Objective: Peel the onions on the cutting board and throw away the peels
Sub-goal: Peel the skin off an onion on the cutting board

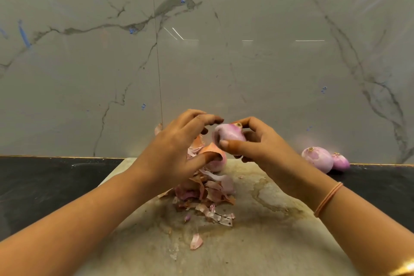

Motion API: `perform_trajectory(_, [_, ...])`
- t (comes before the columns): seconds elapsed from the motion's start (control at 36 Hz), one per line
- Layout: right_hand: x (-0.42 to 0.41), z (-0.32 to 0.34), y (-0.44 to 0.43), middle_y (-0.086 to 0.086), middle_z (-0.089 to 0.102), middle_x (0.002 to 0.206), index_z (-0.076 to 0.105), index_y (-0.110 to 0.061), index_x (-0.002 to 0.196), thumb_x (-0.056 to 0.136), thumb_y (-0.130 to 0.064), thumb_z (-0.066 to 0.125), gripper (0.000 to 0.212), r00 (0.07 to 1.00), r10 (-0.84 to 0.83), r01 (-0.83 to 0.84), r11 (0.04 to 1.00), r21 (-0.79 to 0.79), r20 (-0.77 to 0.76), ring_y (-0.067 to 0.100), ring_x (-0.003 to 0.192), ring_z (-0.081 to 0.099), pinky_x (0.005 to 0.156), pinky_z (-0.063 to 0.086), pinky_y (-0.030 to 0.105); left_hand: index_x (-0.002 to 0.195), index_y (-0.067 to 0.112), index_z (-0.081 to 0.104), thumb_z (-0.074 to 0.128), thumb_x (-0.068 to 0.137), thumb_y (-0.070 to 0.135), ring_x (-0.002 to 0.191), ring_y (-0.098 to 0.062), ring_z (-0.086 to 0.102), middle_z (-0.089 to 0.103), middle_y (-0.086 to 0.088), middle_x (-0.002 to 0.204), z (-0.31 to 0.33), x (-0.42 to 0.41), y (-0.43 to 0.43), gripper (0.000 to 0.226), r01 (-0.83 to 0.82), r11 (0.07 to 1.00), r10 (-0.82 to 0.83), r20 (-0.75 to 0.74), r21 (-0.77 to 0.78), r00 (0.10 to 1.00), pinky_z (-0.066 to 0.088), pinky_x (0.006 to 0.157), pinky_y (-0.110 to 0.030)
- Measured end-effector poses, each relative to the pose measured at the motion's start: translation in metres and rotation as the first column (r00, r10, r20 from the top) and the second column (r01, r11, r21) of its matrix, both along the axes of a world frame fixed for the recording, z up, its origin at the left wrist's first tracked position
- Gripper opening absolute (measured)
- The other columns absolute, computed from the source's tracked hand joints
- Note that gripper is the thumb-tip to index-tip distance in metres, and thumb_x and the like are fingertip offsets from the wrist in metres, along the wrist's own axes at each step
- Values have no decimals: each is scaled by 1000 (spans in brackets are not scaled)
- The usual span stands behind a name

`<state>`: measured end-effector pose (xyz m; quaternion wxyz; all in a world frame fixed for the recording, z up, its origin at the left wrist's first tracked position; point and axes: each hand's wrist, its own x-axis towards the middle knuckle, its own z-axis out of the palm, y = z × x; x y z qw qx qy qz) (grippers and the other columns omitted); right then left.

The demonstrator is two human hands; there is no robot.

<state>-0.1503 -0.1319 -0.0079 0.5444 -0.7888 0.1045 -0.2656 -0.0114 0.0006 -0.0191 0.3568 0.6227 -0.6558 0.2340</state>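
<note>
In the right hand (253,141), onion (228,134), long axis left-right.

Glossy marble wall (246,63) — papery peels (208,192), stained, perhaps stone board (268,231).

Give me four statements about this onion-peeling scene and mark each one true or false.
1. The right hand holds a peeled onion. True.
2. A pile of peels lies on the cutting board. True.
3. Two more onions sit on the board. False: the two onions lie on the dark counter, right of the board.
4. The right wrist is bare. False: a thin band circles it.
</note>
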Motion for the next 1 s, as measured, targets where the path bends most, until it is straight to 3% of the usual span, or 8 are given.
perform_trajectory(0.14, [0, -3, 0, 4, 62, 110, 56, -22, 107, 72, -28, 80, 43, 999, 12, -16, 993, -118, -39, 23, 101, 62, 87, 56, 38, 107, 28, 53, 60, 82, 41, 89, -4, 51, 52, 10, 101, 2, 4, 0, 30, 55, 998, -55, 79, 2, 995, 48, 75, -24])
perform_trajectory(0.33, [-3, 0, 1, 5, 62, 110, 55, -20, 108, 60, -39, 79, 57, 995, 57, -66, 991, -117, -81, 21, 98, 63, 81, 57, 33, 90, 29, 54, 59, 80, 42, 81, -4, 49, 49, 12, 90, 3, 5, 3, 18, 69, 996, -73, 66, 62, 995, 47, 67, -26])
perform_trajectory(0.42, [-5, 3, 0, 10, 64, 104, 55, -14, 108, 58, -42, 74, 61, 996, 79, -79, 997, -16, -38, 15, 80, 60, 65, 48, 23, 88, 18, 59, 61, 81, 34, 76, -6, 48, 51, 6, 85, 5, 4, 3, 18, 52, 999, -51, 60, -14, 997, 45, 63, -27])
perform_trajectory(0.56, [-6, 5, -3, 17, 67, 102, 56, 0, 115, 68, -39, 67, 62, 993, 98, -113, 941, 320, 63, 17, 70, 62, 65, 52, 25, 87, 16, 59, 61, 83, 33, 73, -9, 49, 52, 6, 84, 6, 4, 5, 18, 18, 995, -15, 29, -95, 999, 46, 63, -27])
perform_trajectory(0.67, [-7, 8, -6, 18, 72, 99, 63, 0, 110, 70, -44, 62, 59, 994, 91, -111, 855, 507, 64, 14, 65, 62, 63, 52, 23, 88, 15, 62, 58, 82, 42, 75, -8, 50, 54, 8, 82, 6, 6, 4, 29, -45, 997, 45, -5, -61, 999, 46, 66, -22])
perform_trajectory(0.81, [-9, 9, -7, 17, 71, 96, 64, 0, 104, 70, -46, 62, 57, 993, 112, -119, 811, 573, 47, 12, 59, 58, 59, 51, 22, 93, 22, 58, 66, 72, 62, 84, -1, 50, 51, 18, 86, 2, 7, 2, 46, -133, 990, 137, -73, 54, 988, 44, 69, -15])
perform_trajectory(0.89, [-8, 7, -5, 13, 67, 98, 60, -3, 112, 72, -41, 63, 55, 994, 95, -110, 862, 495, 54, 12, 61, 59, 60, 50, 23, 100, 35, 49, 61, 62, 76, 90, 2, 50, 49, 22, 93, 3, 5, 3, 57, -170, 977, 184, -103, 130, 978, 43, 72, -15])
perform_trajectory(1.0, [-4, 2, -4, 6, 60, 106, 54, -22, 110, 79, -16, 72, 36, 999, 16, -22, 986, 165, 34, 15, 78, 59, 66, 47, 24, 103, 39, 45, 47, 59, 86, 96, 5, 47, 47, 26, 96, 3, 6, 4, 64, -148, 983, 158, -96, 105, 983, 42, 71, -13])
